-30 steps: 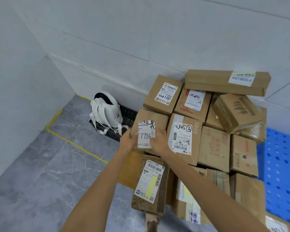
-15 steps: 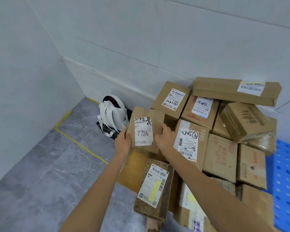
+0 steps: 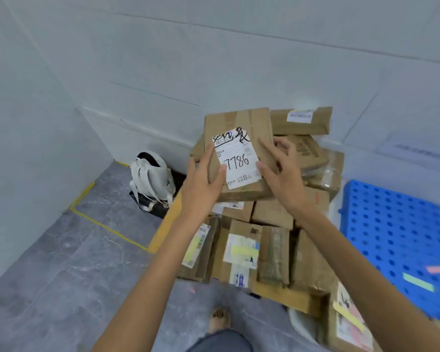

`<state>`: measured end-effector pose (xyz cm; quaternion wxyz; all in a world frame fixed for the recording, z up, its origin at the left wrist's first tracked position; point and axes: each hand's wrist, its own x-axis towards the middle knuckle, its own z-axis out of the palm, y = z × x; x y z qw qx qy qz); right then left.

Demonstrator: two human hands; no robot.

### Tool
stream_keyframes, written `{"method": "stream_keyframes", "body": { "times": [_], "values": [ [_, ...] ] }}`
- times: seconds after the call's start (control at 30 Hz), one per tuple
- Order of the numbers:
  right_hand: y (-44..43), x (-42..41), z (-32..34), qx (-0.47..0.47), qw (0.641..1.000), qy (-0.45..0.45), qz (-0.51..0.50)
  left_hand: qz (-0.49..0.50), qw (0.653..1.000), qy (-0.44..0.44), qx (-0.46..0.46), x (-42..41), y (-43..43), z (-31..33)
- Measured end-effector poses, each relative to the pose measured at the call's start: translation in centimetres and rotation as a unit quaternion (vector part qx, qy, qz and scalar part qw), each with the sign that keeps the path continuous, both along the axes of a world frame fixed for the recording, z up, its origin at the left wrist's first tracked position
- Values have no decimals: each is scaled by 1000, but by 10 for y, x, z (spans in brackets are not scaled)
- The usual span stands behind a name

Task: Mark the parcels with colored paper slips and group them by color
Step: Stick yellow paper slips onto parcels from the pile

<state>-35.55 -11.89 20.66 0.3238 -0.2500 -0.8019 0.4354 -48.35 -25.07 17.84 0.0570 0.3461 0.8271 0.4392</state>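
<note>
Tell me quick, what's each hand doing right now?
Left hand: grips the 7786 parcel by its left edge.
Right hand: holds the same parcel's right edge.

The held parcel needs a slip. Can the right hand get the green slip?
Probably yes: the green slip lies uncovered on the blue pallet, but the right hand must first release the 7786 parcel.
</note>
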Motion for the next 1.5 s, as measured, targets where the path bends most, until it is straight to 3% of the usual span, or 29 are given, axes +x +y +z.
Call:
{"method": "stream_keyframes", "body": {
  "times": [0.13,0.37,0.67,0.83,0.97,1.17,1.27,1.37,1.5],
  "values": [
    [17,139,-5,-43,996,-10,-79,-90,995,-33,11,120,29,1],
    [21,361,-56,-99,977,-68,-173,-236,967,-86,-47,316,53,-52],
    [9,472,-148,-154,953,-169,-197,-298,934,-158,-119,400,46,-132],
    [1,486,-162,-160,955,-162,-190,-271,952,-50,-134,391,42,-157],
    [5,487,-164,-145,955,-191,-175,-307,923,83,-219,382,36,-194],
    [4,493,-158,-151,955,-189,-171,-249,934,138,-216,381,34,-201],
    [8,495,-148,-98,958,-194,-189,-150,970,76,-177,379,37,-184],
    [12,493,-128,-63,968,-138,-200,-58,993,-80,-56,383,47,-141],
    [8,473,-80,-140,976,-65,-155,-145,969,-202,-9,404,58,-70]
  ]
}}
